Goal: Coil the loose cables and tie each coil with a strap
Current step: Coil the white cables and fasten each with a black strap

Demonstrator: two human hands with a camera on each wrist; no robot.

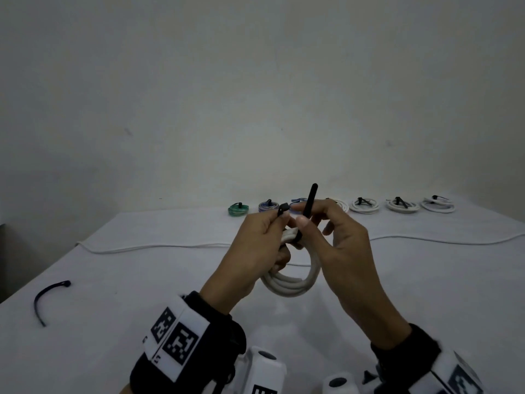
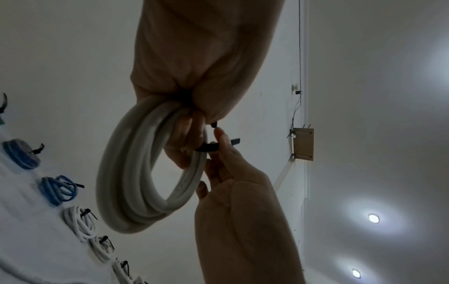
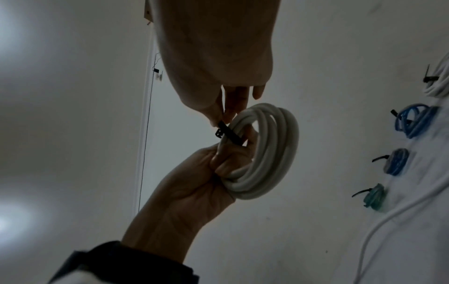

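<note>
1. Your left hand [image 1: 257, 245] has its fingers curled through the white cable coil [image 1: 295, 277], while its thumb and forefinger pinch the buckle end of the black strap [image 1: 308, 201].
2. Your right hand [image 1: 345, 251] pinches the strap's free tail between thumb and forefinger; the other fingers are loosely spread and touch nothing.
3. The strap wraps the top of the coil and its tail points up and slightly away from you, long axis near vertical.
4. The coil hangs in the air above the surface [image 1: 142, 280], in front of you, its ring standing roughly upright and its loops bunched together.
5. One spare black strap [image 1: 48, 300] lies curved on the surface, well to your left.
6. One loose white cable [image 1: 159, 247] runs across the surface behind your hands.
7. Seven tied coils [image 1: 366, 206] sit in a row at the far edge: one green, two blue, four white.
</note>
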